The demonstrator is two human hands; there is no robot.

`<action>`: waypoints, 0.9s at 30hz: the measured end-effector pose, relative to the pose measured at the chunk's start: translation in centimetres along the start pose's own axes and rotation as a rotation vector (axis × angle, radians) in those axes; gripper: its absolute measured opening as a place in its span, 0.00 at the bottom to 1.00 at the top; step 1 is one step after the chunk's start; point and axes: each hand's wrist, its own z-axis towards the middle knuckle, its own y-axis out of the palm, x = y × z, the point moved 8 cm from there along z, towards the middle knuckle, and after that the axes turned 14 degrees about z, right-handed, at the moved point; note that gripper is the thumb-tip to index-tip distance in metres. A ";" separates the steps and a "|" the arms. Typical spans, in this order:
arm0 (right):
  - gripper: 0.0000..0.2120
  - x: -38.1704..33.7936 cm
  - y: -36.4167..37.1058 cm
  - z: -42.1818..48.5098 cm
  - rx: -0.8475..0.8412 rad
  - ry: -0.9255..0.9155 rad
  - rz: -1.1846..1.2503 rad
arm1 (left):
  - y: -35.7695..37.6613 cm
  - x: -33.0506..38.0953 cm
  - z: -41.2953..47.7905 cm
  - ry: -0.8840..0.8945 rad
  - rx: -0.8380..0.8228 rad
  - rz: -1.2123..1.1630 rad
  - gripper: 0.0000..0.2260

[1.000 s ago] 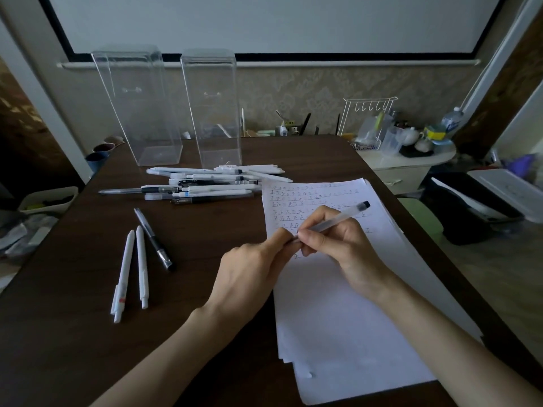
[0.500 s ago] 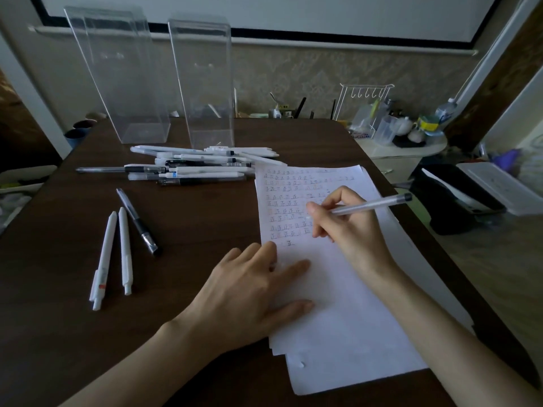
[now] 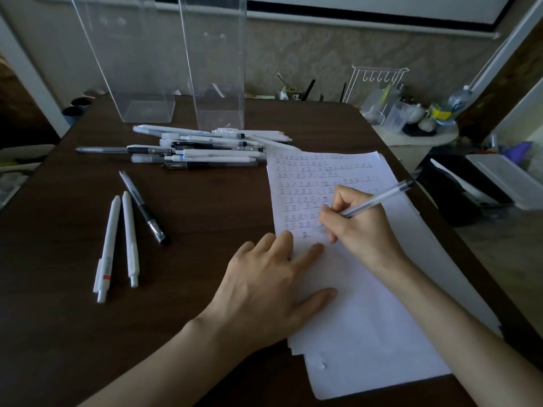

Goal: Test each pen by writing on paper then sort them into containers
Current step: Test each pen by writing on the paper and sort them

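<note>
The paper stack point(image 3: 367, 333) lies at 3 to 5 o'clock, its right side close to the table's point(image 3: 191, 218) slanting right edge, its near corner close to the front edge. The right hand point(image 3: 361, 227) pinches a clear pen point(image 3: 379, 198) between thumb and fingers, tip down on the sheet among rows of handwritten marks, its dark cap end pointing to 2 o'clock. The left hand point(image 3: 264, 286) lies spread and flat, fingers pressing the sheet's left edge, palm on the wood.

Bare dark wood opens from 7 to 10 o'clock. Two white pens point(image 3: 109, 239) lie side by side at 9 o'clock, a black-gripped pen point(image 3: 142, 207) just beside them. A pile of pens point(image 3: 205, 148) sits at 11 o'clock, touching the paper's top corner. Behind it stand two tall clear containers point(image 3: 132, 69), near the far edge.

Off the table at 2 o'clock, a white cabinet point(image 3: 411, 139) carries a wire rack point(image 3: 376, 80) and cups.
</note>
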 end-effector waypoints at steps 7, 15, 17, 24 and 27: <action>0.17 0.1 -0.1 0.0 0.007 0.005 -0.032 | 0.1 -0.1 0.0 -0.016 0.004 -0.022 0.26; 0.13 0.1 0.2 -0.1 -0.021 0.038 -0.031 | 0.1 -0.1 0.1 -0.021 0.006 -0.032 0.25; 0.13 0.3 0.0 -0.1 -0.006 0.043 -0.026 | 0.1 -0.2 0.1 -0.025 0.007 -0.036 0.25; 0.16 0.5 -0.1 0.1 0.005 0.033 -0.016 | 0.1 -0.2 0.2 -0.024 0.011 -0.045 0.26; 0.17 0.4 -0.2 0.1 0.002 0.022 -0.005 | 0.1 -0.2 0.1 -0.025 0.014 -0.048 0.26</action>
